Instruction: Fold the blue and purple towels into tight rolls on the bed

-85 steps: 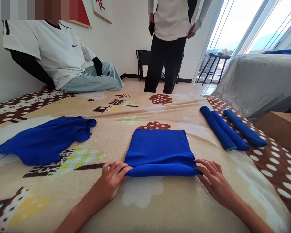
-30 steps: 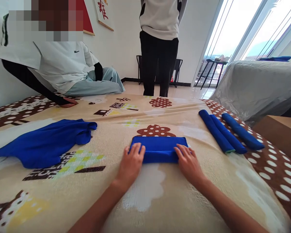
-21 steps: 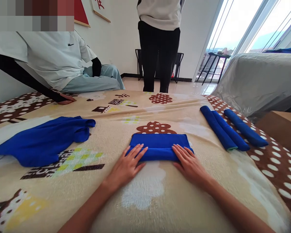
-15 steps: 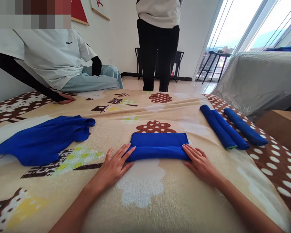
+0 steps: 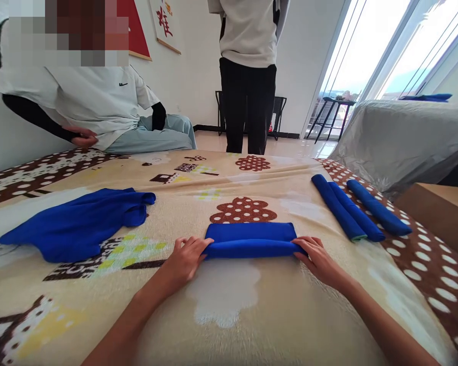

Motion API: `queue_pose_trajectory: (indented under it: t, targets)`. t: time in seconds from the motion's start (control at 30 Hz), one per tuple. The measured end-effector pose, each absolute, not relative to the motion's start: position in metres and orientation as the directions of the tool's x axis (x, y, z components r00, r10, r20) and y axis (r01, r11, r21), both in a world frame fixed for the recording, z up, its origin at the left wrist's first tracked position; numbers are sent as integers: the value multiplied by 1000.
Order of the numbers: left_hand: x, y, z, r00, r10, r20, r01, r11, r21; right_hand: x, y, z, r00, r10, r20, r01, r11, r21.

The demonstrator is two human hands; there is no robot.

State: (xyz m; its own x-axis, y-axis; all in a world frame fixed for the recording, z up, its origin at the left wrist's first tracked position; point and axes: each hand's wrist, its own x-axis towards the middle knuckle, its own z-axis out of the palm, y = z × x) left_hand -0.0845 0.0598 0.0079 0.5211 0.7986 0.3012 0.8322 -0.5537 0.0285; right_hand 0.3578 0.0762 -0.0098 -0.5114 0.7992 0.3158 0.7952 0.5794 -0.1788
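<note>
Far left, seated person (image 5: 99, 107); behind the bed, standing person (image 5: 248, 76). At left, loose blue cloth (image 5: 76, 223); at right, three rolled cloths (image 5: 359, 208). Underneath, patterned bed blanket (image 5: 229, 305); beyond, bright windows (image 5: 366, 46). In the middle, half-rolled blue towel (image 5: 250, 240), lying long from left to right. At its ends, left hand (image 5: 185, 259) and right hand (image 5: 318, 259), each grip pinching the towel.

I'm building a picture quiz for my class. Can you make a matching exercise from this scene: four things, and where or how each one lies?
Things
1. middle towel
2. loose cloth
3. rolled towels
4. left hand

Places or states
A. side by side, right edge of the blanket
B. crumpled, far left
C. curled on the towel's left end
D. centre, partly rolled up

Pairs: 1-D, 2-B, 3-A, 4-C
</note>
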Motion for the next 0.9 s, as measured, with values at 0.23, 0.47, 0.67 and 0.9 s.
queue_pose_trajectory:
  t: [0.23, 0.47, 0.67, 0.9]
  targets:
    - [-58, 54, 25, 455, 835, 310, 871, -489, 41, 325, 68, 2, -490, 802, 342, 825, 553, -114]
    - [24, 61, 7, 627, 736, 255, 758, -652, 20, 249, 69, -10, -648, 694, 313, 717, 695, -57]
    - [-49, 69, -6, 600, 763, 240, 782, -623, 24, 326, 78, -18, -624, 721, 300, 738, 670, -76]
    - [-77, 53, -7, 571, 736, 364, 807, -584, -84, 365, 71, -34, -564, 738, 371, 788, 615, -25]
